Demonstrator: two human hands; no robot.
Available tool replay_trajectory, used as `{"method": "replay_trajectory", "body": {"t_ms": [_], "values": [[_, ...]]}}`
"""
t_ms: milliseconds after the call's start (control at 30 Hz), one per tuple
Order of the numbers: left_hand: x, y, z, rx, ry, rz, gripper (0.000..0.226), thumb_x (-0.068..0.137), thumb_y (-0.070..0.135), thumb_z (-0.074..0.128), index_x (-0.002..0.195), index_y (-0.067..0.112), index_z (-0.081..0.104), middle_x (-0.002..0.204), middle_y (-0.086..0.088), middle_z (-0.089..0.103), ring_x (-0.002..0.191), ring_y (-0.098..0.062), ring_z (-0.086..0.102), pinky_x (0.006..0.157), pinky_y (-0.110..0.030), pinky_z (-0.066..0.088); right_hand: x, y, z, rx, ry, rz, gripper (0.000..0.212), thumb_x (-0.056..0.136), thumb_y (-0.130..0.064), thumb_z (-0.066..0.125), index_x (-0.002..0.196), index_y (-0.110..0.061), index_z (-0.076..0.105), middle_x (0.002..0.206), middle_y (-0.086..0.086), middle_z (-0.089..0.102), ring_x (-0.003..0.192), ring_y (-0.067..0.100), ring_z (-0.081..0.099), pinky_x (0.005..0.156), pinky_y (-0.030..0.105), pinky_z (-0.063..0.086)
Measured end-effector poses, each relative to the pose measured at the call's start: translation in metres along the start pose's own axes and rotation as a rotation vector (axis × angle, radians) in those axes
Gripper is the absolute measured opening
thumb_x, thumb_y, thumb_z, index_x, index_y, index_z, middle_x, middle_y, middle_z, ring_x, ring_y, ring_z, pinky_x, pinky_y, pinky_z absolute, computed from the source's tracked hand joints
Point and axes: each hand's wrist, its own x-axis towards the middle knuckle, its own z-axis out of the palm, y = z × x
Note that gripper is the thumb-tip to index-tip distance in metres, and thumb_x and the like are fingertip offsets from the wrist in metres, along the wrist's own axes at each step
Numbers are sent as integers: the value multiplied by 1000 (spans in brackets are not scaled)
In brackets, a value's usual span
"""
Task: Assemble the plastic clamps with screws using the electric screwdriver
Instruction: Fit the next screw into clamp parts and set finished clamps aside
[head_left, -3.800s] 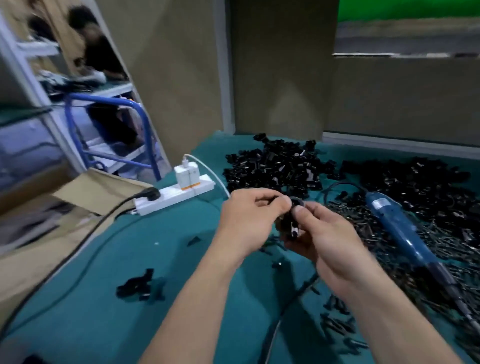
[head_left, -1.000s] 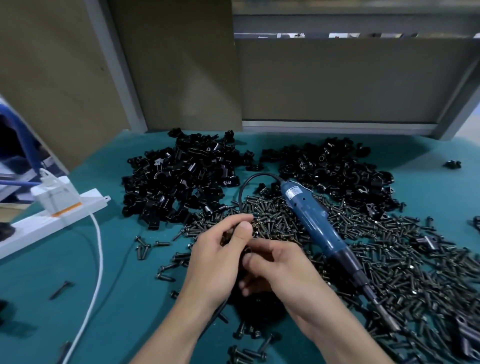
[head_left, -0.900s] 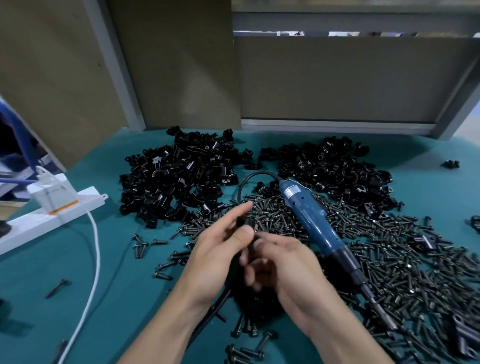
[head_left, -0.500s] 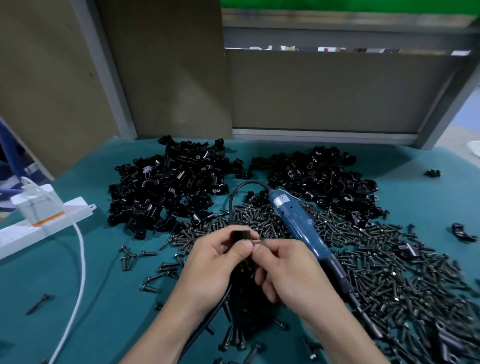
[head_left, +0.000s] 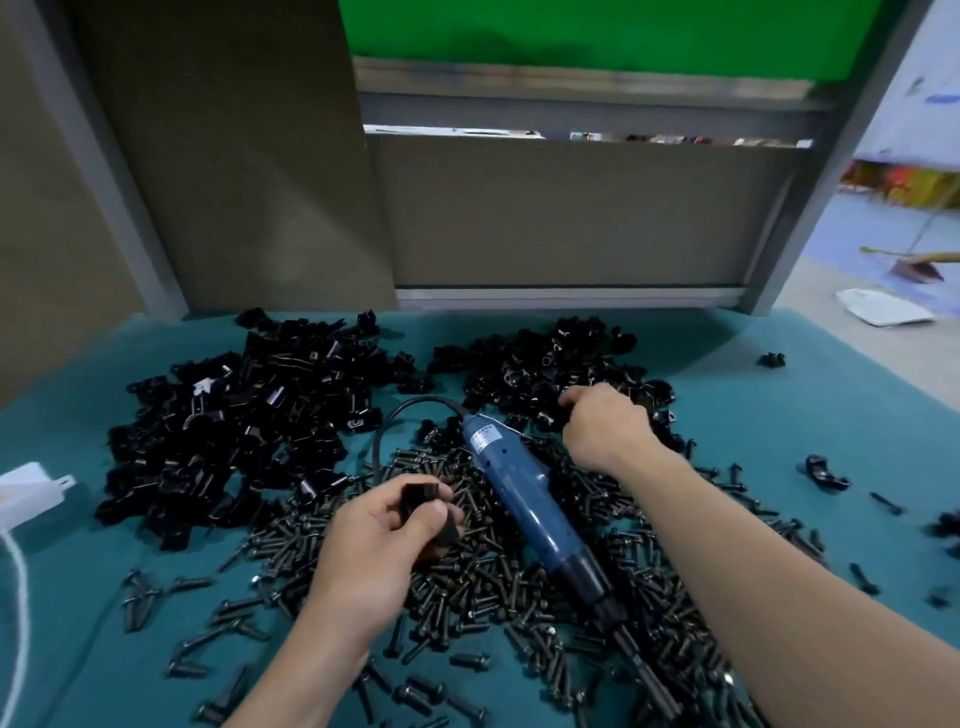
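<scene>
A black clamp piece (head_left: 422, 492) is pinched between the thumb and curled fingers of the left hand (head_left: 382, 540), above the heap of screws (head_left: 467, 577). The right hand (head_left: 605, 426) is set, fingers curled, in the right clamp pile (head_left: 540, 364); whether anything is gripped cannot be told. The electric screwdriver (head_left: 524, 512) is laid across the screws, between the hands.

Black clamps (head_left: 244, 415) and screws (head_left: 519, 587), blue screwdriver (head_left: 524, 509), teal table (head_left: 831, 395).
</scene>
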Motion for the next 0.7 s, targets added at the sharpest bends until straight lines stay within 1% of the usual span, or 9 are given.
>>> {"method": "replay_trajectory", "body": {"t_ms": [67,167,233,367,467,533,567,633,700], "values": [[3,-3,-4,-55,21,-30,36,102,5,62,87,32,81,91,-7,81,87,-22,79,67,-25,61,12,-1,8,-90,19,-61,46,97,-23,59,142,-28,54,140,12,48,120,34,58,107,47,39],[5,-5,-7,-104,38,-67,35,102,3,61,84,27,81,90,-11,80,82,-24,79,59,-24,60,23,-2,17,-127,68,-109,34,98,-39,61,129,-25,58,128,8,55,114,33,60,102,47,37],[4,-5,-6,-78,30,-61,37,101,3,62,84,29,81,90,-9,80,81,-23,78,58,-24,59,27,0,23,-136,96,-129,32,98,-46,60,122,-25,58,122,5,59,111,31,60,103,48,35],[2,-3,-4,-26,10,-36,39,101,3,62,86,34,80,88,-4,80,82,-19,78,59,-24,60,24,1,22,-98,129,-159,27,98,-47,61,120,-32,64,118,1,62,109,28,60,104,45,31],[2,-4,-3,-17,2,-3,41,101,0,62,86,33,80,88,-6,80,82,-20,77,59,-24,59,12,-2,15,-36,296,-150,13,97,-39,64,103,-28,65,101,-2,68,103,28,63,96,42,33],[1,-4,-3,-15,-5,19,42,101,0,62,85,34,80,87,-5,80,82,-20,77,60,-24,59,-4,-10,5,200,353,-132,6,98,-29,64,93,-26,61,81,-4,69,84,25,65,87,36,40],[0,-4,-3,-7,-8,32,42,101,0,62,85,34,80,87,-5,80,82,-20,77,60,-24,59,-14,-16,0,363,324,-121,10,98,-26,66,90,-27,60,75,-5,68,72,20,65,78,32,47],[-2,-2,-2,13,-12,62,40,100,0,63,86,34,79,88,-4,80,83,-20,77,62,-26,60,-41,-33,-6,638,251,-115,15,96,-23,71,84,-27,63,69,-8,68,56,9,61,55,21,46],[-4,2,-2,44,-14,97,38,100,0,64,87,33,79,88,-2,79,84,-20,77,67,-29,62,-75,-49,-3,899,146,-122,14,93,-18,74,82,-22,67,64,-3,70,53,9,59,57,24,48]]}}
